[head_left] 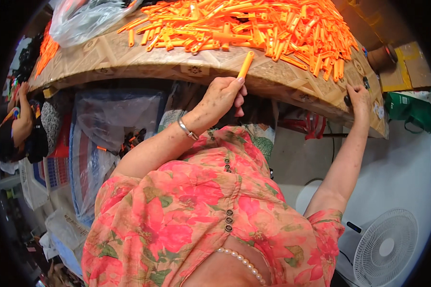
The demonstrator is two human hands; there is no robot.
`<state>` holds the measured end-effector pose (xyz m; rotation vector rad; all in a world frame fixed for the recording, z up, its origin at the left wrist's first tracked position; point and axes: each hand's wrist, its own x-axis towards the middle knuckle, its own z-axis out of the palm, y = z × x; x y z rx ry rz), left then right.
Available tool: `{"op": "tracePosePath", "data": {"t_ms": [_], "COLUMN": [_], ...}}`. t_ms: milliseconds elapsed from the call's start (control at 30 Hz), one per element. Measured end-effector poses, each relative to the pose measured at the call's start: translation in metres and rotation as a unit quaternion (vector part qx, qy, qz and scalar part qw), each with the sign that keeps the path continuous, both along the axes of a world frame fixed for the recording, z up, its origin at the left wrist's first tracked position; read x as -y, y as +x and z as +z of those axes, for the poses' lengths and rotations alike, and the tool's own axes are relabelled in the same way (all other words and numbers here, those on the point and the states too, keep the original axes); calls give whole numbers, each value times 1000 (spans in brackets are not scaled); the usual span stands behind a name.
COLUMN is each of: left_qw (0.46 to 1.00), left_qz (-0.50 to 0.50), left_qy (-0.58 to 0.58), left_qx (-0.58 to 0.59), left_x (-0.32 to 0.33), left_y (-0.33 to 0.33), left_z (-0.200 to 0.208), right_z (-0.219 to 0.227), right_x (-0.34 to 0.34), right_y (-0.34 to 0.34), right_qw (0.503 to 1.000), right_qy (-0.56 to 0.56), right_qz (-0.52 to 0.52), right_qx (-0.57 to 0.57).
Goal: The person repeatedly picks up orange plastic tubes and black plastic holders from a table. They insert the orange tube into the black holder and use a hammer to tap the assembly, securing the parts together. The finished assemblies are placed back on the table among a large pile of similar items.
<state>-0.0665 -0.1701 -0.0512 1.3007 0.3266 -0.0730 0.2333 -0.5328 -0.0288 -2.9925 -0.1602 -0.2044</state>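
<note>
My left hand (219, 101) is closed around an orange plastic handle (246, 65), a slim piece with a rounded end that points up and away from me. It is held just off the near edge of the table, in front of a large heap of similar orange pieces (254, 28). At the table's right end my right hand (360, 97) is closed, fingers curled down by the edge. A small dark piece (347, 100) shows beside its thumb, and a little black part (366, 82) lies just past the fingers. What the right fingers hold is hidden.
A patterned tabletop (194, 69) curves before me, with a clear plastic bag (84, 21) at far left. Lower down are a lined bag (117, 112) with dark pieces, a green bag (409, 112) and a white fan (386, 246). Another person (21, 124) sits at left.
</note>
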Motion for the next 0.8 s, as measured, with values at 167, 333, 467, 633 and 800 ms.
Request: {"op": "tracePosePath", "data": {"t_ms": [167,333,467,633,800], "left_qw": [999,999,998,997,996], "left_qz": [14,17,30,11,-10], "left_qy": [-15,-14,-11,3,-7], "left_qx": [-35,-45,-52,-81,-87], "left_x": [-8,-9,-9,-11,-16], "left_y": [5,7,6,8,8], "left_z": [12,15,15,20,23], "right_z": [-28,9,20,20,20], "right_x": [50,-48,-118,-149,-157], "right_y": [0,-150,-224,-244,-245], "right_qw": [979,906,871,865,879], "right_qy": [57,415,417,332,286], "right_qz": [-11,69,258,376,380], "right_qx": [196,52,-10,-25,-35]}}
